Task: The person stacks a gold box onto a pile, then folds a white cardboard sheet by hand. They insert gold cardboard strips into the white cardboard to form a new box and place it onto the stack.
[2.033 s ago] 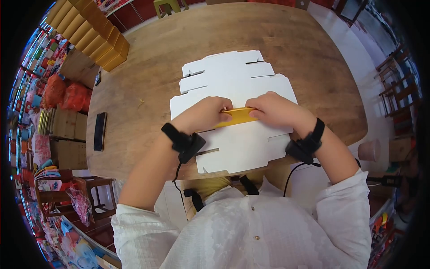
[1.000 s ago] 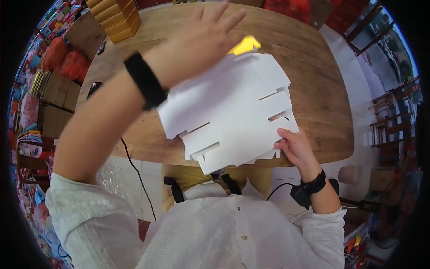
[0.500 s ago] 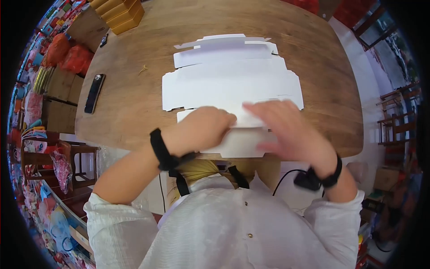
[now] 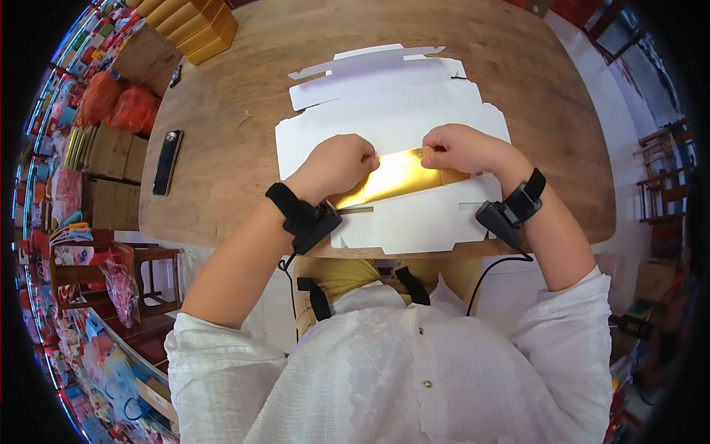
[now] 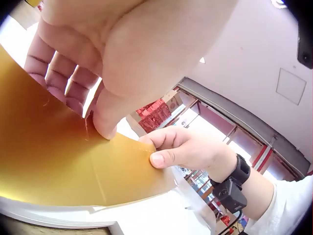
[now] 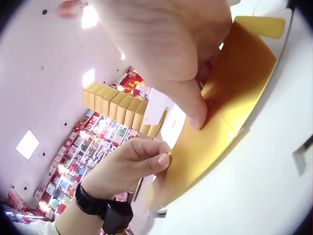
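Note:
A flat die-cut carton blank (image 4: pixel 392 118), white side up, lies on the wooden table (image 4: pixel 244 81). Its near flap (image 4: pixel 399 176) is folded up and shows a shiny gold face (image 5: pixel 54 166) (image 6: pixel 215 142). My left hand (image 4: pixel 336 169) pinches the flap's left part, thumb on the gold side (image 5: pixel 105 122). My right hand (image 4: pixel 457 148) pinches the flap's right end, thumb against the gold (image 6: pixel 190 105). Both hands sit on the flap's top edge, a short way apart.
A black phone (image 4: pixel 168 161) lies on the table's left side. A stack of gold boxes (image 4: pixel 188 26) stands at the far left corner. Shelves and bags of goods (image 4: pixel 111 103) fill the floor to the left. The table's near edge runs just under the blank.
The blank was lifted and turned over, then laid flat again with my hands moving over its near edge. Now both hands pinch the near flap, folded up with its gold face showing.

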### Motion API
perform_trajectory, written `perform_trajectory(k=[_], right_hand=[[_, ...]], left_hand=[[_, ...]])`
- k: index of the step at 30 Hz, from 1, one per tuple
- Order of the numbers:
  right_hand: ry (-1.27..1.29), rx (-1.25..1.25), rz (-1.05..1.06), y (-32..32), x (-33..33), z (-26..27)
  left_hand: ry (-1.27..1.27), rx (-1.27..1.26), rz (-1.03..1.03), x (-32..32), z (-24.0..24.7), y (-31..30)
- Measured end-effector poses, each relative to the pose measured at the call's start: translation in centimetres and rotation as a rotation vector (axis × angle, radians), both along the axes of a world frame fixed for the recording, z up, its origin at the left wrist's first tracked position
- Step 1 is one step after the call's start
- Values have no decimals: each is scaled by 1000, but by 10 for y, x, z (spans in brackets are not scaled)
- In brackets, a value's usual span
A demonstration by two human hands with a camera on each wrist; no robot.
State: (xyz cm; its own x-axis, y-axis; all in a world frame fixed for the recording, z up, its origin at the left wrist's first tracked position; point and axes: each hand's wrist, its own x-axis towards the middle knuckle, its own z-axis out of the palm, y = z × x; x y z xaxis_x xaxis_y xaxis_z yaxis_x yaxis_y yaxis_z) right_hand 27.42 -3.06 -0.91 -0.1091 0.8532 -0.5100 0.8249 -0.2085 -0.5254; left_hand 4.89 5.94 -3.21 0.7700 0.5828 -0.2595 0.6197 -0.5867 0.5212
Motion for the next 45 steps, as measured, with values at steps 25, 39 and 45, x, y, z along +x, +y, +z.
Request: perform_trajectory(k=[25, 39, 45], right_hand=[[-511, 1204, 341, -81, -44, -45], [-519, 1222, 343, -77, -43, -45], [-506, 1229, 347, -77, -43, -45]], left_hand=[[-100, 781, -513, -36, 9, -69], [-65, 789, -506, -44, -5, -63], [-113, 801, -517, -45, -4, -63]])
